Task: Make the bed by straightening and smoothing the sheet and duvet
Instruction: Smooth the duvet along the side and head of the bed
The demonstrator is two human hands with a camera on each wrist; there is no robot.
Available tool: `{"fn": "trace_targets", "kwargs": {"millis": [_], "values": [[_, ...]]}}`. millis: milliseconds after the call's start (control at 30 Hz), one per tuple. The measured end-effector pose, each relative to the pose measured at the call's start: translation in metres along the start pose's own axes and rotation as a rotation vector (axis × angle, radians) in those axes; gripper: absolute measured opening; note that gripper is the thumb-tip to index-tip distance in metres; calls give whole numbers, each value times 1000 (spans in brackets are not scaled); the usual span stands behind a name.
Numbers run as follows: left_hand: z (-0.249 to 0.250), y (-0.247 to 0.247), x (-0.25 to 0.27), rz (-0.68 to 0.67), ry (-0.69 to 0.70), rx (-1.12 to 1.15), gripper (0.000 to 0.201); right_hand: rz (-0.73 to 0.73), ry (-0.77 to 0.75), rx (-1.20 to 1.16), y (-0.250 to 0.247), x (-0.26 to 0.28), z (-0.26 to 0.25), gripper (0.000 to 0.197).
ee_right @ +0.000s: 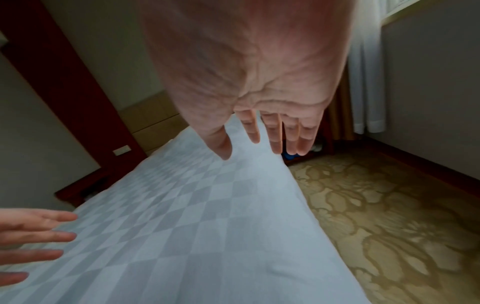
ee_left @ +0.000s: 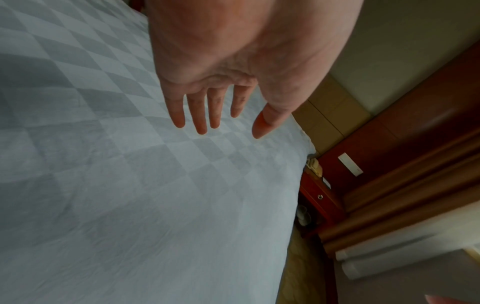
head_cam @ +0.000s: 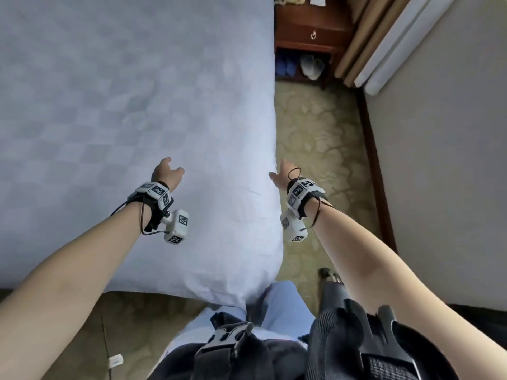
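A white duvet (head_cam: 123, 113) with a faint checker weave covers the bed and lies mostly flat, with small creases near its right edge and front corner. My left hand (head_cam: 167, 171) hovers above the duvet (ee_left: 130, 185) near the right side, fingers (ee_left: 202, 115) straight and spread, holding nothing. My right hand (head_cam: 279, 176) hangs over the bed's right edge, palm down. Its fingers (ee_right: 275, 135) are straight and apart above the duvet (ee_right: 182, 236), empty. No sheet shows beneath the duvet.
A dark wooden nightstand (head_cam: 307, 37) stands at the far right of the bed, with slippers (head_cam: 310, 67) on its lower shelf. Patterned carpet (head_cam: 323, 138) runs between the bed and the wall (head_cam: 439, 160). Curtains (head_cam: 370, 42) hang at the far right corner.
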State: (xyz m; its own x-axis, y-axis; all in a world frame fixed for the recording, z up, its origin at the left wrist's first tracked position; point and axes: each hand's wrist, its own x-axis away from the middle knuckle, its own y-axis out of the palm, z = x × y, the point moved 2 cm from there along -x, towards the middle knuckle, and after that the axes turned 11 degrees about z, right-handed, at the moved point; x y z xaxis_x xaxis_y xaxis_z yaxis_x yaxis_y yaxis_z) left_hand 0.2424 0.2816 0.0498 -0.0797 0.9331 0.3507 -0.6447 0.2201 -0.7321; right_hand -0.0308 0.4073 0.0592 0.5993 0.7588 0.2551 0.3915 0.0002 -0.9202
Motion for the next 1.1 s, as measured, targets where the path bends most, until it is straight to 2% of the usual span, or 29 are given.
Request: {"fn": "trace_targets", "kwargs": {"millis": [200, 333, 433, 567, 733, 900, 1100], "values": [[25, -22, -14, 161, -98, 91, 57, -27, -205, -23, -17, -67, -48, 57], [51, -10, -20, 260, -166, 105, 56, -77, -319, -35, -20, -116, -56, 57], [89, 14, -25, 304, -216, 100, 57, -140, -409, 4, -31, -159, -41, 58], [163, 52, -34, 345, -223, 89, 58, -165, -500, 87, -60, -225, -6, 57], [227, 112, -41, 287, -202, 69, 60, -141, -531, 103, -94, -296, 27, 51], [235, 143, -58, 254, -234, -37, 62, -158, -516, 132, -97, -351, 43, 49], [218, 117, -98, 321, -308, -71, 62, -261, -559, 219, -79, -385, 6, 51]]}}
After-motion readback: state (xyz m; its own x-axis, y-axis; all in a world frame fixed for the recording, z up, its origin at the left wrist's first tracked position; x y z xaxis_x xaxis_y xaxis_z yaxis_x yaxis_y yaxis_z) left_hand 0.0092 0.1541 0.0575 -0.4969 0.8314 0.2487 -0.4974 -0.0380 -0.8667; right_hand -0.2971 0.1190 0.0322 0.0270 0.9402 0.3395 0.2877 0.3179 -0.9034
